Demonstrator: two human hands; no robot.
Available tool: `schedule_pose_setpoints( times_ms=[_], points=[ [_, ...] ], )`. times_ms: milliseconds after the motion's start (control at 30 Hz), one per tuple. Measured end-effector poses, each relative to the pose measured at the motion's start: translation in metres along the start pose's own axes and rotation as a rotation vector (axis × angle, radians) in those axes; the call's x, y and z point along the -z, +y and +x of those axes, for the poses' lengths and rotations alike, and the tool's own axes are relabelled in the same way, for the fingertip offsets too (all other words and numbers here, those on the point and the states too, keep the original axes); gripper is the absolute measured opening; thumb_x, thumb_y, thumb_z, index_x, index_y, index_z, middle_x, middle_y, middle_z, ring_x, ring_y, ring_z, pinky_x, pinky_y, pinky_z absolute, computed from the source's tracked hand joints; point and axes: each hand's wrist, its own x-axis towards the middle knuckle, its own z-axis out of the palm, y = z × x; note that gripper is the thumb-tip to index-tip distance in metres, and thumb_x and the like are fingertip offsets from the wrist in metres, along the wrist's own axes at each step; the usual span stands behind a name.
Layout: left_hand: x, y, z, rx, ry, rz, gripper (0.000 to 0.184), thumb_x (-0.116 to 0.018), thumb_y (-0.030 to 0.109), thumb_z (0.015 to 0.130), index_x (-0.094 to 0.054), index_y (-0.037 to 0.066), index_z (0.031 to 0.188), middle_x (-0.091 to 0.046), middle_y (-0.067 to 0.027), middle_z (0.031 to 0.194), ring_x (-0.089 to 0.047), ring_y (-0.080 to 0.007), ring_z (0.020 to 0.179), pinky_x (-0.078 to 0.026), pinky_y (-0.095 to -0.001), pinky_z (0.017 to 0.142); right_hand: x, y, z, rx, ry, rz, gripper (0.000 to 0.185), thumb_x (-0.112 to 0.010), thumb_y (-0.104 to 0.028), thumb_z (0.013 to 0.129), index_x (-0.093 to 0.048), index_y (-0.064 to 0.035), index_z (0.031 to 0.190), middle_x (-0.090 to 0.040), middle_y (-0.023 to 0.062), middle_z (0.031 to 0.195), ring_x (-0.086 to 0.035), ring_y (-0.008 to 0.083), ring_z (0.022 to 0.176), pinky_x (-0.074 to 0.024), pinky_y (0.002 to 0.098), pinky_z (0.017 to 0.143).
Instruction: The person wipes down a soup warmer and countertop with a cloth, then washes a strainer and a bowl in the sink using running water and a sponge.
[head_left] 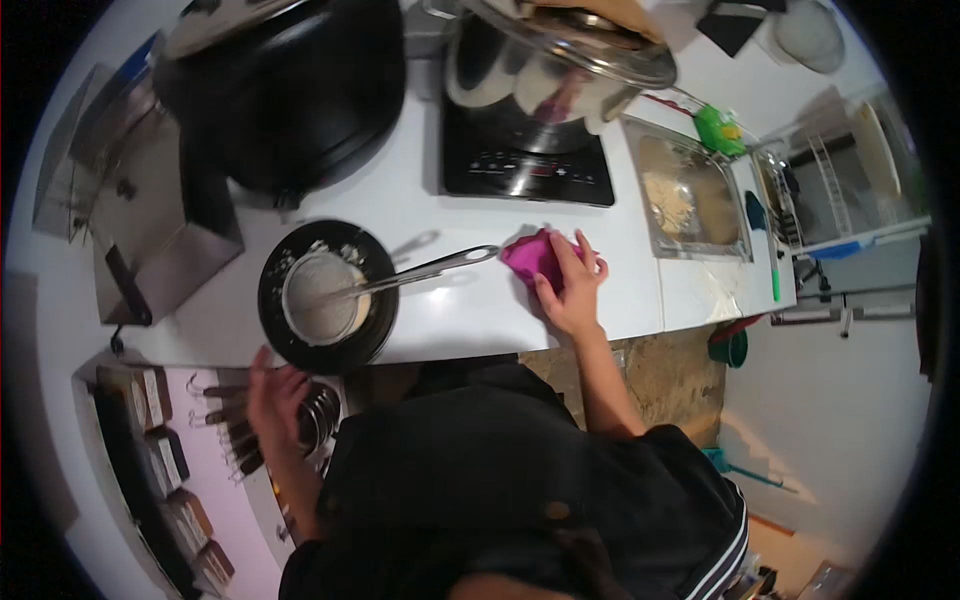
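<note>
My right hand presses down on a crumpled magenta cloth on the white counter, fingers curled over it. Near the counter's front edge, my left hand hangs just below a black bowl. It looks slightly blurred, fingers apart and holding nothing. Inside the bowl lies a round fine-mesh strainer over pale contents, with white bits along the bowl's inner wall. A metal utensil with a looped handle extends from the bowl towards the cloth.
Behind the cloth, a glass-lidded steel pot stands on a black induction cooktop. A large black appliance and a steel box occupy the left. On the right are a sink and a dish rack. Utensils hang below the counter.
</note>
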Motion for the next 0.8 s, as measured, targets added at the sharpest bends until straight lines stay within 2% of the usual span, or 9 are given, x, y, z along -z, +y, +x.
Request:
schedule_pose_setpoints(
  times_ms=[67,167,233,300,367,500,567,633,800],
  points=[
    [-0.015,-0.02,0.002,0.048,-0.132,-0.139,0.049,-0.048,0.019,0.082,-0.033,0.013,0.128,-0.053,-0.0132,0.11,-0.056,-0.026,0.09,-0.048,-0.0378,0.078,-0.005,0.01,-0.011,-0.017,-0.186,-0.077,0.062,-0.052,-0.038,0.076,-0.036,-0.0137,0.131,-0.037,0.0114,0.133,-0.029,0.0327,0.125,-0.0176,0.0529,0.095],
    [-0.027,-0.048,0.016,0.17,-0.152,-0.357,0.046,-0.049,0.013,0.075,-0.041,0.007,0.12,-0.053,-0.0106,0.112,-0.052,-0.0295,0.103,-0.042,-0.0476,0.088,0.004,0.01,-0.006,-0.122,-0.388,-0.15,0.067,-0.049,-0.046,0.079,-0.027,-0.0171,0.135,-0.027,0.0125,0.139,-0.02,0.0345,0.129,-0.0173,0.0569,0.095],
    [-0.033,-0.059,0.025,0.195,-0.162,-0.401,0.044,-0.049,0.012,0.074,-0.044,0.004,0.116,-0.054,-0.0116,0.111,-0.052,-0.0303,0.104,-0.041,-0.0481,0.089,0.008,0.011,0.002,-0.153,-0.241,0.038,0.069,-0.051,-0.044,0.08,-0.026,-0.0108,0.135,-0.026,0.0186,0.138,-0.021,0.0364,0.128,-0.0187,0.0596,0.094],
    [-0.046,-0.065,0.028,0.098,-0.046,-0.356,0.045,-0.049,0.012,0.069,-0.047,0.002,0.112,-0.055,-0.0133,0.106,-0.054,-0.031,0.096,-0.045,-0.0467,0.081,0.016,0.003,0.021,0.045,-0.068,0.339,0.068,-0.054,-0.038,0.079,-0.027,-0.0087,0.134,-0.028,0.0186,0.137,-0.022,0.037,0.127,-0.0213,0.06,0.093],
    [-0.053,-0.068,0.026,0.094,-0.004,-0.367,0.045,-0.048,0.008,0.067,-0.047,0.0,0.111,-0.054,-0.0134,0.105,-0.053,-0.0322,0.097,-0.045,-0.0473,0.083,0.031,-0.034,0.044,0.298,0.028,0.318,0.061,-0.057,-0.033,0.078,-0.036,-0.009,0.129,-0.036,0.0183,0.131,-0.028,0.0363,0.125,-0.0235,0.0587,0.093],
    [-0.07,-0.073,0.002,-0.025,-0.035,-0.298,0.044,-0.047,0.005,0.064,-0.048,-0.004,0.107,-0.054,-0.0162,0.109,-0.052,-0.0307,0.103,-0.04,-0.0466,0.09,0.049,-0.097,0.049,0.626,-0.043,0.087,0.051,-0.061,-0.034,0.074,-0.05,-0.0105,0.118,-0.051,0.0164,0.115,-0.038,0.0314,0.119,-0.0247,0.0576,0.093],
    [-0.071,-0.09,-0.01,-0.029,-0.051,-0.299,0.045,-0.048,0.004,0.063,-0.048,-0.004,0.108,-0.054,-0.0159,0.109,-0.052,-0.0311,0.102,-0.042,-0.043,0.09,0.054,-0.095,0.042,0.697,-0.321,-0.041,0.052,-0.064,-0.031,0.071,-0.05,-0.0124,0.117,-0.054,0.0141,0.11,-0.038,0.0281,0.119,-0.0282,0.0539,0.092],
    [-0.116,-0.1,-0.044,-0.092,-0.05,-0.286,0.044,-0.047,0.005,0.064,-0.048,-0.004,0.107,-0.055,-0.016,0.107,-0.054,-0.0312,0.1,-0.045,-0.0417,0.087,0.059,-0.085,0.028,0.761,-0.494,-0.278,0.041,-0.061,-0.028,0.072,-0.055,-0.0121,0.109,-0.059,0.0105,0.098,-0.051,0.0261,0.104,-0.0332,0.0518,0.086],
    [-0.178,-0.156,-0.088,0.003,-0.083,-0.281,0.045,-0.046,0.008,0.066,-0.047,-0.003,0.109,-0.055,-0.0156,0.107,-0.055,-0.0315,0.098,-0.044,-0.0437,0.087,0.094,0.002,-0.023,0.754,-0.306,-0.207,0.018,-0.053,-0.02,0.075,-0.059,-0.0124,0.091,-0.059,0.0037,0.082,-0.058,0.0208,0.081,-0.0383,0.0435,0.077]
  ],
)
